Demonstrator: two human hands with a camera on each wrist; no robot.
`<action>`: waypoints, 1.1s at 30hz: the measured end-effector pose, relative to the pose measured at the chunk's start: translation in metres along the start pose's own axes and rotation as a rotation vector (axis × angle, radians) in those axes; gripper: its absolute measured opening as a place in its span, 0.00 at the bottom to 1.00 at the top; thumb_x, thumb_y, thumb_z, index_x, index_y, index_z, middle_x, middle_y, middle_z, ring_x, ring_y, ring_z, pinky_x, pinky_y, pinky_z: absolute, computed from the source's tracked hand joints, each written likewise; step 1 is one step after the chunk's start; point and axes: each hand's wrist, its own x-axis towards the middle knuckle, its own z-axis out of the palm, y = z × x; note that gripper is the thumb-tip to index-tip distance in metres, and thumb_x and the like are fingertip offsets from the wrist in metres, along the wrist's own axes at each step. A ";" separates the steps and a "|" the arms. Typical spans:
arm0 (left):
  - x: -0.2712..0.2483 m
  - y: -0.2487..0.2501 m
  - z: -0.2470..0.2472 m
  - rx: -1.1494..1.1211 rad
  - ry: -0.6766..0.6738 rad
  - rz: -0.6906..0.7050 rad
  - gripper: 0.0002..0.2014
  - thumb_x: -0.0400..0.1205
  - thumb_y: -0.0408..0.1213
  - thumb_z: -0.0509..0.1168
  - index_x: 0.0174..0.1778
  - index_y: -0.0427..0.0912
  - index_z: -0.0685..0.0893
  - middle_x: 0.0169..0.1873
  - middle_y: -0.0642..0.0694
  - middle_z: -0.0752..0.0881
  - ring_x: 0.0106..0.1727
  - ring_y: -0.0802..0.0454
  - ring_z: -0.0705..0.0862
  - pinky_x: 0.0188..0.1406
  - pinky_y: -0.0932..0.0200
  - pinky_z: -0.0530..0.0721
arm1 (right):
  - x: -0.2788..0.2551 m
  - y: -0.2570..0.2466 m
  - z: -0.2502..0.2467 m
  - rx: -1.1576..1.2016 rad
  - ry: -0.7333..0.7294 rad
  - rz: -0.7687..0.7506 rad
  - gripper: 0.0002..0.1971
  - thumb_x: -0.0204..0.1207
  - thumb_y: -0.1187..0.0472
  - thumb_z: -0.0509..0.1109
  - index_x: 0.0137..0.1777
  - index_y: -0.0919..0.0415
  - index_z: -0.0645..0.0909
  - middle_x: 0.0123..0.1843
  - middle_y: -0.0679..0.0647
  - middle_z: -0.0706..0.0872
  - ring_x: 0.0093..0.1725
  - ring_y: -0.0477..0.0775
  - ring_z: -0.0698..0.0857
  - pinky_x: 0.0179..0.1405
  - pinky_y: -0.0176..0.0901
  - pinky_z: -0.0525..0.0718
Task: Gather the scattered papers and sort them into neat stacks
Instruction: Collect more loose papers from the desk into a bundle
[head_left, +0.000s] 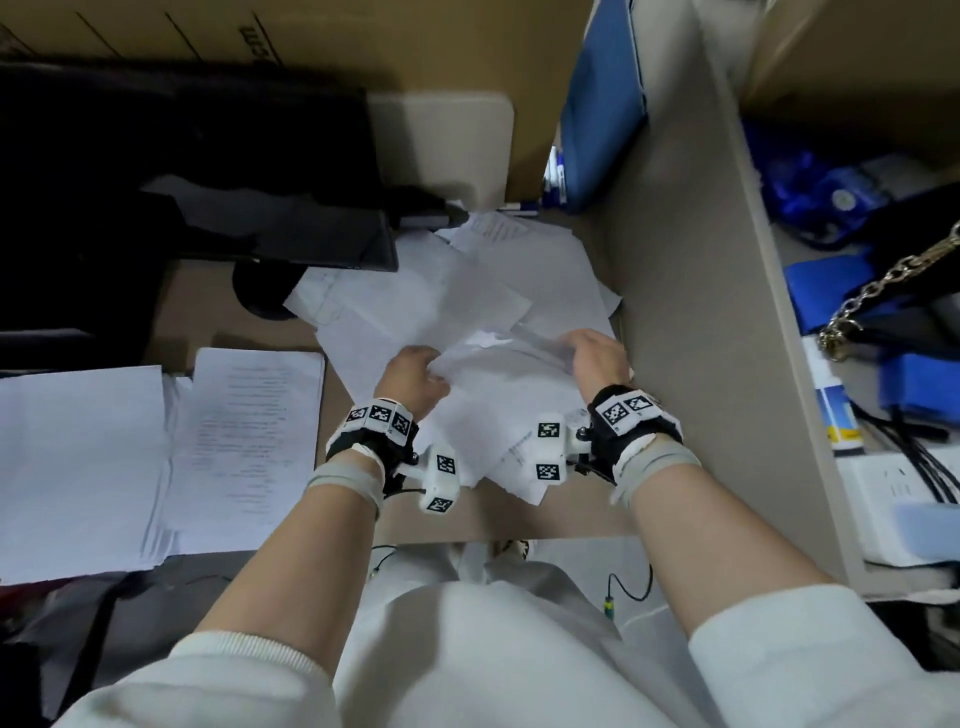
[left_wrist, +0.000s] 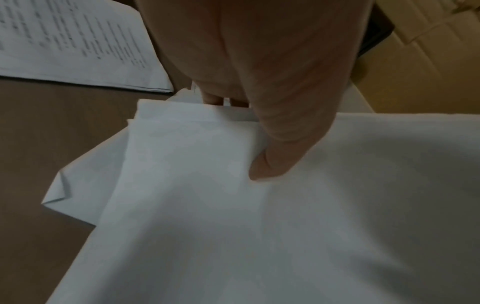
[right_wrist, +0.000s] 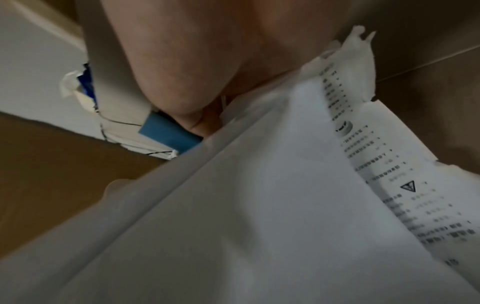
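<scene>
White trousers (head_left: 493, 649) fill the near edge. Beyond, on the brown bench (head_left: 218, 306), loose papers (head_left: 467, 291) lie scattered in the middle, with two stacks (head_left: 156, 457) at the left. Both grips, left hand (head_left: 410, 376) and right hand (head_left: 597, 358), pinch a held bundle (head_left: 509, 395) by its sides.

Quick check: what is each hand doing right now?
Left hand: pinching the loose white sheets.
Right hand: gripping the same sheets at their far edge.
</scene>
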 end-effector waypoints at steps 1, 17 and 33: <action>-0.001 -0.002 -0.005 0.015 0.000 0.038 0.20 0.76 0.29 0.70 0.65 0.36 0.87 0.74 0.39 0.79 0.73 0.40 0.79 0.70 0.52 0.78 | -0.003 -0.006 0.006 0.004 -0.007 -0.018 0.10 0.69 0.53 0.64 0.35 0.47 0.88 0.45 0.48 0.90 0.50 0.60 0.86 0.55 0.53 0.85; 0.006 0.001 -0.013 -0.279 0.021 0.233 0.07 0.80 0.29 0.69 0.45 0.46 0.82 0.36 0.52 0.84 0.40 0.51 0.80 0.44 0.56 0.76 | -0.020 -0.037 0.017 0.117 0.102 -0.225 0.07 0.75 0.58 0.69 0.42 0.52 0.89 0.41 0.42 0.90 0.46 0.46 0.87 0.51 0.44 0.86; 0.019 -0.006 0.011 -0.187 -0.044 0.273 0.03 0.83 0.34 0.66 0.48 0.47 0.80 0.44 0.47 0.86 0.49 0.42 0.83 0.54 0.47 0.80 | -0.023 0.012 0.013 0.067 0.120 -0.024 0.12 0.72 0.56 0.61 0.38 0.47 0.88 0.45 0.41 0.90 0.54 0.47 0.88 0.64 0.55 0.83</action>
